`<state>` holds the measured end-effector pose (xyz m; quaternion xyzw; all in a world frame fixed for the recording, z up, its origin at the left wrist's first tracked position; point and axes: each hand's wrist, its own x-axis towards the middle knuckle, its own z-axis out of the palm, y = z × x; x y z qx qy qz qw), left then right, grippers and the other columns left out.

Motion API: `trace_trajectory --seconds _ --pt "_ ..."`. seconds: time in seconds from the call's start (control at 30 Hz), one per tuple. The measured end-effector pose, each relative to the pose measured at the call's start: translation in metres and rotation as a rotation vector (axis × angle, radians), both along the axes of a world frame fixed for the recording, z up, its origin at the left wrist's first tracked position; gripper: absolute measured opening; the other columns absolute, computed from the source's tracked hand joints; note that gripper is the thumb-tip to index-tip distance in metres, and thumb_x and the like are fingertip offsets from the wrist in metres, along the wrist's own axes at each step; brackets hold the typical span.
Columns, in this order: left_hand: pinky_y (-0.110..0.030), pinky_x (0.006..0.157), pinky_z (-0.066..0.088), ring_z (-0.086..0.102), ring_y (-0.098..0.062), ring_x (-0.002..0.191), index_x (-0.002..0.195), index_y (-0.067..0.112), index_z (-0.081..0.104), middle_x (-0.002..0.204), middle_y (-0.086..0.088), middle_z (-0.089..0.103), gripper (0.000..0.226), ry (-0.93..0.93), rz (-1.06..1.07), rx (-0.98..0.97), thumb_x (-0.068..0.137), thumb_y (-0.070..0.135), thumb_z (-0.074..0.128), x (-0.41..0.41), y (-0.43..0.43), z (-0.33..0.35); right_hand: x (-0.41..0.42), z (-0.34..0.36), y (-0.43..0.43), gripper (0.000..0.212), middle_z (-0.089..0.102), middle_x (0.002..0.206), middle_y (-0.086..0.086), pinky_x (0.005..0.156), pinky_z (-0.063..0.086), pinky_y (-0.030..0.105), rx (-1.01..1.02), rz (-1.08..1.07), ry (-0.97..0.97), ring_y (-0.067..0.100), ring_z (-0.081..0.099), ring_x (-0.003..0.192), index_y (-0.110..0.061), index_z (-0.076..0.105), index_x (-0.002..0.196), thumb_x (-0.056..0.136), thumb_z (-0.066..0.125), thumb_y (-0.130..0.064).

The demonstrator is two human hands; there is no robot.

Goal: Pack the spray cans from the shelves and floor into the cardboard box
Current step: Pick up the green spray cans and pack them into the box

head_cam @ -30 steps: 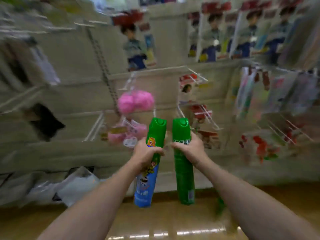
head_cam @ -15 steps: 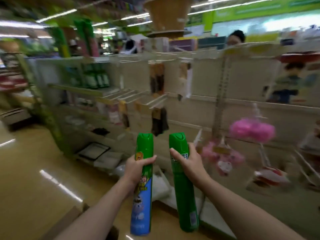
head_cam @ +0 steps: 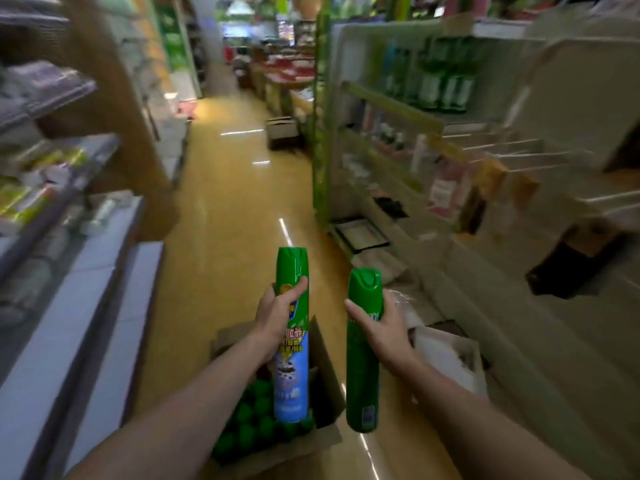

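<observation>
The person's left hand (head_cam: 277,317) grips a tall spray can with a green cap and a blue lower label (head_cam: 292,344), its fingers (head_cam: 298,286) curled round the upper body. The right hand (head_cam: 382,329) holds a tall all-green spray can (head_cam: 362,382) the same way, near its top. Both cans are upright in the air. The blue-labelled one is above the open brown cardboard box (head_cam: 328,372) on the yellow floor (head_cam: 225,202), and the green one is just past the box's right edge.

The task looks well along: round green caps of packed cans (head_cam: 251,419) fill the part of the box that shows, standing close together. These two still have to go in. More green cans, blurred, appear to stand on the upper shelf at the right (head_cam: 441,81), so further trips probably remain. Whether any cans lie on the floor cannot be told.
</observation>
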<state>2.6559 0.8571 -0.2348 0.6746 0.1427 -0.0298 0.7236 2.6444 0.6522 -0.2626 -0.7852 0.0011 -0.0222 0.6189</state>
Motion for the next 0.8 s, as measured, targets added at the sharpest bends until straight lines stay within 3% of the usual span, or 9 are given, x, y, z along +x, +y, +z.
trace_trajectory --seconds 0.17,0.27,0.33,0.4,0.47,0.57,0.63,0.7,0.8 --pt "-0.043 0.077 0.059 0.072 -0.026 0.087 0.112 0.021 0.061 0.100 -0.007 0.074 0.046 0.036 0.136 0.098 0.078 0.045 0.080 0.040 0.024 -0.034 0.056 -0.038 0.026 0.036 0.068 0.097 -0.012 0.065 0.047 0.007 -0.090 0.151 0.079 -0.008 0.064 0.083 -0.032 0.057 0.103 0.079 0.083 -0.039" --pt "-0.035 0.075 0.055 0.071 -0.022 0.092 0.114 0.024 0.061 0.105 -0.002 0.073 0.043 0.088 0.167 0.112 0.080 0.039 0.081 0.057 0.034 -0.057 0.077 -0.062 0.037 0.046 0.067 0.100 -0.015 0.067 0.049 0.008 -0.122 0.187 0.141 -0.005 0.063 0.089 -0.029 0.057 0.110 0.076 0.085 -0.044" --pt "-0.037 0.080 0.056 0.070 -0.020 0.097 0.115 0.025 0.060 0.109 -0.001 0.072 0.046 0.130 0.160 0.102 0.077 0.036 0.084 0.071 0.040 -0.074 0.091 -0.082 0.043 0.054 0.068 0.102 -0.015 0.075 0.054 0.015 -0.129 0.215 0.199 -0.003 0.065 0.093 -0.033 0.055 0.112 0.071 0.085 -0.052" --pt "-0.039 0.089 0.055 0.066 -0.018 0.104 0.118 0.025 0.059 0.114 0.002 0.069 0.054 0.174 0.152 0.127 0.074 0.035 0.088 0.086 0.047 -0.093 0.106 -0.105 0.050 0.071 0.069 0.104 -0.013 0.084 0.059 0.030 -0.154 0.227 0.259 0.001 0.067 0.096 -0.035 0.055 0.116 0.061 0.083 -0.070" --pt "-0.042 0.098 0.051 0.060 -0.019 0.113 0.128 0.024 0.052 0.122 0.005 0.063 0.069 0.240 0.115 0.149 0.071 0.033 0.090 0.101 0.055 -0.111 0.116 -0.125 0.057 0.074 0.070 0.105 -0.013 0.084 0.060 0.037 -0.183 0.203 0.317 0.003 0.068 0.096 -0.038 0.054 0.113 0.056 0.082 -0.076" --pt "-0.043 0.106 0.047 0.054 -0.018 0.118 0.135 0.029 0.044 0.120 0.009 0.056 0.082 0.301 0.014 0.182 0.069 0.027 0.092 0.127 0.067 -0.143 0.130 -0.147 0.066 0.058 0.068 0.105 -0.012 0.082 0.058 0.031 -0.238 0.137 0.358 0.003 0.066 0.095 -0.041 0.053 0.104 0.062 0.089 -0.057" --pt "-0.036 0.103 0.046 0.052 -0.014 0.115 0.125 0.034 0.043 0.110 0.017 0.055 0.078 0.315 -0.022 0.178 0.067 0.022 0.093 0.143 0.071 -0.168 0.140 -0.165 0.065 0.060 0.063 0.107 -0.009 0.079 0.052 0.025 -0.311 0.114 0.362 0.006 0.061 0.096 -0.041 0.053 0.107 0.062 0.091 -0.054" --pt "-0.031 0.097 0.046 0.053 -0.011 0.113 0.120 0.035 0.044 0.108 0.021 0.056 0.076 0.344 -0.020 0.167 0.065 0.020 0.094 0.157 0.071 -0.194 0.147 -0.189 0.062 0.060 0.062 0.104 -0.008 0.078 0.051 0.027 -0.345 0.105 0.369 0.009 0.060 0.094 -0.042 0.054 0.101 0.058 0.095 -0.047" --pt "-0.040 0.104 0.049 0.058 -0.016 0.118 0.126 0.034 0.051 0.118 0.012 0.063 0.083 0.385 -0.031 0.181 0.058 0.027 0.098 0.175 0.069 -0.239 0.149 -0.232 0.059 0.061 0.065 0.095 -0.013 0.073 0.047 0.017 -0.382 0.068 0.421 0.008 0.064 0.088 -0.036 0.061 0.098 0.050 0.099 -0.028"
